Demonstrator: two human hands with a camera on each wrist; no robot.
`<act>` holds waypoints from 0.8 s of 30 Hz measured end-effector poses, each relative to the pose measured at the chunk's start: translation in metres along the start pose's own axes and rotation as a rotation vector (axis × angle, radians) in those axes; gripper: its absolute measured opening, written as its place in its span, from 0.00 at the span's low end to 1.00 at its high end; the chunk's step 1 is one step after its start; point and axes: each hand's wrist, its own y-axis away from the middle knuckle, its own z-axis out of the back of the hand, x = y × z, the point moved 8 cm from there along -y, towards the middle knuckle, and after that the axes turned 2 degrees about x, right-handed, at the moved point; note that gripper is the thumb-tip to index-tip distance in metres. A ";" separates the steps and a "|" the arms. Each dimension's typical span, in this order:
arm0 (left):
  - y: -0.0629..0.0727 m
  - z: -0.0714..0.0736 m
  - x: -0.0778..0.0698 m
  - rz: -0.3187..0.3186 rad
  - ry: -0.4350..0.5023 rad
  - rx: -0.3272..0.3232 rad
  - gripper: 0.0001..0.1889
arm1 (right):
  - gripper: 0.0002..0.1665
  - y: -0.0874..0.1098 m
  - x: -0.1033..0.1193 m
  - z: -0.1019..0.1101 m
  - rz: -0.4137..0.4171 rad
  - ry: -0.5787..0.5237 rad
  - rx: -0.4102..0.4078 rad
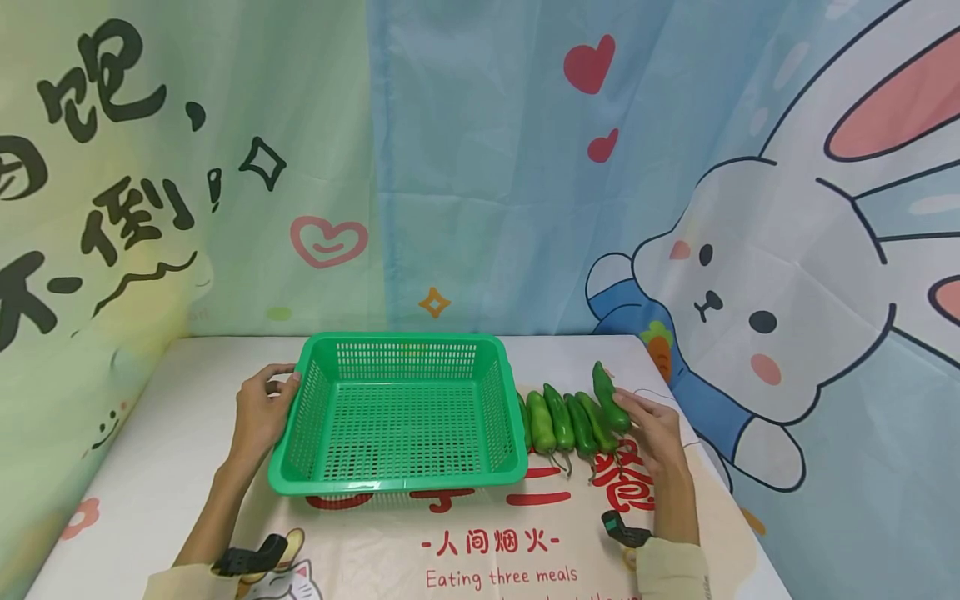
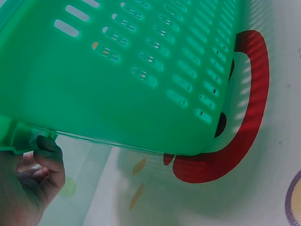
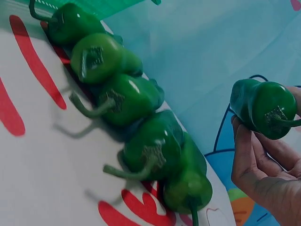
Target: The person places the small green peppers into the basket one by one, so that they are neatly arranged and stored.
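A green plastic basket [image 1: 405, 485] with slotted walls stands on the table, nothing inside it. My left hand [image 1: 262, 412] grips its left rim; in the left wrist view the curled fingers [image 2: 49, 165] show at the rim corner. Over at the right, my right hand [image 1: 660, 429] holds a long green pepper [image 1: 609, 400] above the row's right end. The right wrist view shows that hand's fingers [image 3: 242, 150] under the held pepper [image 3: 263, 107], its stem toward the camera. Several more green peppers [image 1: 557, 417] lie side by side, stems toward me, the leftmost partly hidden by the basket.
The table [image 1: 202, 375] carries a cloth with red characters [image 1: 491, 543] and a printed cat [image 1: 288, 582]. Behind it hangs a backdrop curtain [image 1: 465, 208] with hearts and a rabbit. A dark strap with a small device [image 1: 626, 532] sits on the right wrist.
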 end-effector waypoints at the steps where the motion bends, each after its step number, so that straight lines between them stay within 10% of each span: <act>1: 0.000 0.000 0.000 0.001 -0.001 -0.001 0.20 | 0.19 0.001 0.001 -0.002 0.006 -0.011 -0.005; 24: 0.000 0.000 0.000 0.000 0.005 -0.007 0.20 | 0.37 0.015 0.021 -0.045 0.058 -0.095 0.014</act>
